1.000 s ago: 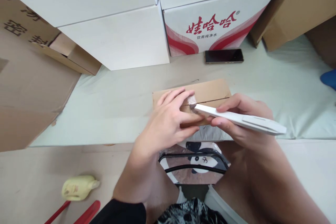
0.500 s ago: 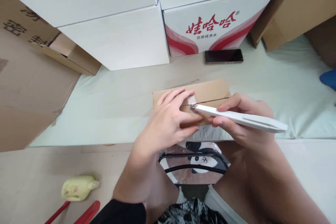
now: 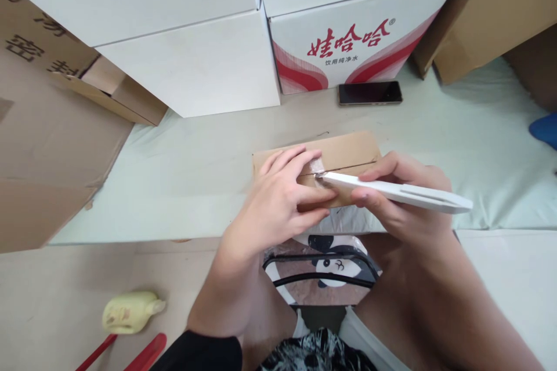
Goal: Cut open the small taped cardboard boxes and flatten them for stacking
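Observation:
A small brown cardboard box [image 3: 348, 151] lies near the table's front edge, with a dark seam along its top and a piece of clear tape [image 3: 317, 166] across that seam. My left hand [image 3: 282, 197] rests on the box's left part, fingers spread and pressing on it. In my right hand [image 3: 402, 197] is a white utility knife [image 3: 391, 189], pinched between thumb and fingers. Its tip touches the tape at the seam, between the thumb and index finger of my left hand.
Behind the box stand stacked white cartons [image 3: 191, 69] and a black phone [image 3: 369, 93] on the pale green tabletop [image 3: 183, 185]. Large brown cartons [image 3: 56, 139] flank both sides. A yellow bottle [image 3: 130, 312] lies on the floor, and a panda-print stool [image 3: 304, 290] is below.
The rear end of the knife has shifted slightly left and up with my right hand. My left hand stays on the box, nearly unmoved.

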Tool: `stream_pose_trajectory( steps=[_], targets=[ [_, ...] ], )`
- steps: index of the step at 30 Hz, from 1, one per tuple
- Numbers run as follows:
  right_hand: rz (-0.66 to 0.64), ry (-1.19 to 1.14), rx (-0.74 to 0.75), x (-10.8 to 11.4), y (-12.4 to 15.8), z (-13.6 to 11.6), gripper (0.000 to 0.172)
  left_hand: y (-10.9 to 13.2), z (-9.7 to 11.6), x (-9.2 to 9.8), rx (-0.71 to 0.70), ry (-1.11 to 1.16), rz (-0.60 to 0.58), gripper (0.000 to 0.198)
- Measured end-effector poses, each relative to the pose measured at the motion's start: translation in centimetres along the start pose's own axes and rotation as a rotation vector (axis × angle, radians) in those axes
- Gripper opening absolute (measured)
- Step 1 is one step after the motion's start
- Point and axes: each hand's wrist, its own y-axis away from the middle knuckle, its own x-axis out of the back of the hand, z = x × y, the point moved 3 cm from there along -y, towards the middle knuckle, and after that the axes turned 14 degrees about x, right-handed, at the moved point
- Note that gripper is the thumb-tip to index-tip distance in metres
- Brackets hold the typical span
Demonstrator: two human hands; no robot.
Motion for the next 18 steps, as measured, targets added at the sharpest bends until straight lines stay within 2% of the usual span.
stream_pose_trajectory(
  steps=[4, 9, 14, 16, 18],
  targets=[
    [-0.052, 0.008, -0.019, -0.27, 0.04, 0.08, 0.042, 0.04, -0.06, -0.01, -0.001, 0.003, 0.001, 0.022],
    [0.038, 0.031, -0.045, -0.20, 0.12, 0.10, 0.038, 0.08, -0.06, -0.09, -0.001, -0.008, 0.011, 0.024],
    [0.044, 0.007, -0.093, -0.24, 0.30, -0.08, 0.033, 0.04, 0.02, -0.06, 0.004, -0.005, 0.001, 0.022],
    [0.109, -0.020, -0.182, -0.20, 0.60, 0.00, 0.034, 0.02, 0.01, -0.03, 0.015, -0.001, -0.004, 0.021],
    [0.232, -0.109, -0.266, -0.01, 0.93, 0.39, 0.034, 0.02, -0.02, 0.01, 0.023, 0.001, -0.005, 0.020]
  ],
)
